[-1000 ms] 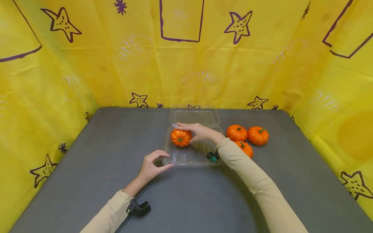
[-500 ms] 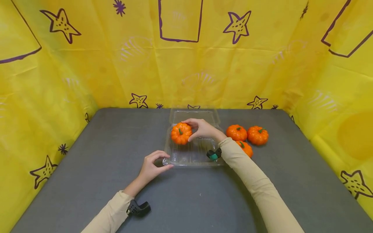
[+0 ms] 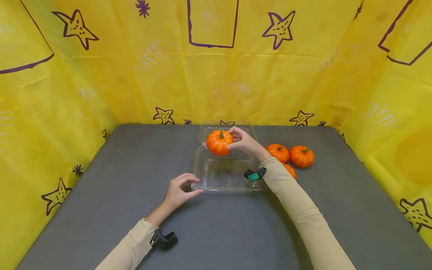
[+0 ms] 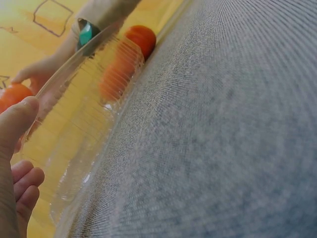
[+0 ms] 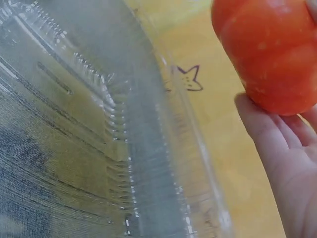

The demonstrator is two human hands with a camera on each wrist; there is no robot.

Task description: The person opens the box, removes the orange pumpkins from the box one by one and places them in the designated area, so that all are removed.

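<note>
A small orange pumpkin [image 3: 219, 143] with a green stem is up in the air, its stem upward, pinched at its right side between the thumb and fingers of my right hand [image 3: 246, 143]. In the right wrist view the pumpkin [image 5: 270, 54] fills the upper right, beyond the container. Below it a clear plastic clamshell container [image 3: 222, 188] lies with its lid [image 3: 249, 132] folded back. My left hand [image 3: 178, 192] holds the container's near left corner between thumb and fingers; the left wrist view has the thumb [image 4: 22, 116] at its rim.
To the container's right, three more orange pumpkins sit grouped: one at the back left [image 3: 278, 152], one at the right [image 3: 302, 156], and one in front [image 3: 291, 171], partly behind the right sleeve. A yellow patterned cloth [image 3: 216, 86] rises behind the grey table [image 3: 145, 157].
My right hand has lifted the pumpkin up out of the container and back toward the lid, turning its stem upward. The left hand has stayed at the corner.
</note>
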